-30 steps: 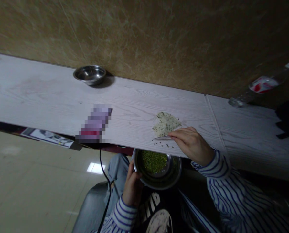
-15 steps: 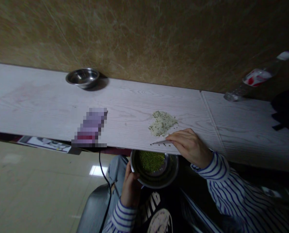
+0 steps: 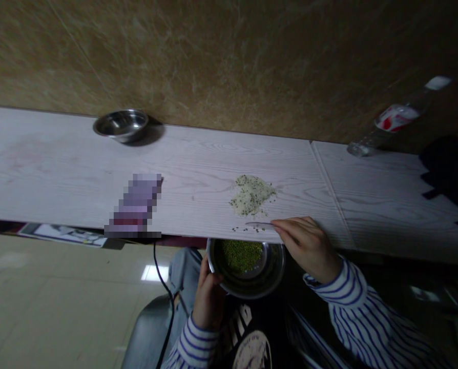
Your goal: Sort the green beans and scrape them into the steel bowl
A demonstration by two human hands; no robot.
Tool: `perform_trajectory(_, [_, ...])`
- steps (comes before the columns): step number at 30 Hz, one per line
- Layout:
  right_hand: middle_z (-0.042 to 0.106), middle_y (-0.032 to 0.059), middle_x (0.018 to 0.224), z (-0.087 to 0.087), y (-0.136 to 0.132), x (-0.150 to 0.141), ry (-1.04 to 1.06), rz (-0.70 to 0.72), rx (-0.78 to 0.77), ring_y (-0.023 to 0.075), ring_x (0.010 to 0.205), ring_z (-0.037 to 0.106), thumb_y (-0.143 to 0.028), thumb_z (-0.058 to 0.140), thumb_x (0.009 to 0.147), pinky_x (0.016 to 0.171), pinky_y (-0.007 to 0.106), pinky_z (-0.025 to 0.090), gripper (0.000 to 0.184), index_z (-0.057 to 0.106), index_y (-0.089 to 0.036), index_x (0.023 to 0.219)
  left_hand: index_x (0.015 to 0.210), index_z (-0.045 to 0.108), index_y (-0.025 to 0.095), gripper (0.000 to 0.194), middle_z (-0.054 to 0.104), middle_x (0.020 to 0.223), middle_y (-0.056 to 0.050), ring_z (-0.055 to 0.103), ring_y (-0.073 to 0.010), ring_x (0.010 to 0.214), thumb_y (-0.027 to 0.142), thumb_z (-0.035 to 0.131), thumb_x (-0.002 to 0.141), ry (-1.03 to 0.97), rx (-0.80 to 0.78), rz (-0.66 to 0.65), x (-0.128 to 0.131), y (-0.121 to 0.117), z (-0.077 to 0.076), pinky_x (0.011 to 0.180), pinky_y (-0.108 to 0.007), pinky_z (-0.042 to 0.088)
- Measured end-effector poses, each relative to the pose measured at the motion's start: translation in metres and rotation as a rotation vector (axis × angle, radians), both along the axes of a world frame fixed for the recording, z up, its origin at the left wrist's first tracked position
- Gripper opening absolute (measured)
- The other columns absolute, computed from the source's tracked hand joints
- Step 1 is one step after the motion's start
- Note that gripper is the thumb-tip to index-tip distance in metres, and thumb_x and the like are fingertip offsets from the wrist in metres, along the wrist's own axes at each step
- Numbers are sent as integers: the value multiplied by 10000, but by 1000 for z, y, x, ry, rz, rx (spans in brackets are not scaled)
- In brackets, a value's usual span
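Observation:
My left hand [image 3: 209, 298] grips the left rim of a steel bowl [image 3: 272, 285] just below the table's front edge. Green beans [image 3: 241, 256], which look like mung beans, lie inside it. Over the table edge, my right hand [image 3: 309, 245] pinches a thin flat piece [image 3: 258, 223], seen nearly edge-on; its exact kind is unclear. A few loose green beans [image 3: 256, 230] lie between that piece and the bowl. Just beyond is a heap of white grains [image 3: 250, 196], like rice, mixed with green beans.
Against the wall stands a second steel bowl [image 3: 121, 126]. A pixelated purple phone-like object [image 3: 137, 202] lies by the front edge at left, above a hanging black cable [image 3: 163, 274]. A clear bottle [image 3: 396, 119] and a dark object [image 3: 450, 169] are at right.
My right hand has drawn back slightly toward me, and the flat piece now shows its thin edge. More loose beans lie near the table edge. The left hand keeps its hold.

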State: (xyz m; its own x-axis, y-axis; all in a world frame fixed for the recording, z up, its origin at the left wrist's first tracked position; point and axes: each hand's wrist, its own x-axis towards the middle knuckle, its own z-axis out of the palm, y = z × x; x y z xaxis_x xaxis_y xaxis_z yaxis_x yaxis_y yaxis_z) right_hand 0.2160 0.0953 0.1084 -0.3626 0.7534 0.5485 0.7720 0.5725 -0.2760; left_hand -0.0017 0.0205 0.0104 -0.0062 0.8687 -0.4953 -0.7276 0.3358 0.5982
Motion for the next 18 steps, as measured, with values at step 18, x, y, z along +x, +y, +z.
perform_trajectory(18, [786,128,888,-12,-33,-16,-11,-159,96,209,748,748,-72,598,921,723,338,618,204,667,-89,1113,1241,678,277,566,724,1233,-77,603,-362,1209,202,694,681,-56,27,11,10,1,3,977,-482,500])
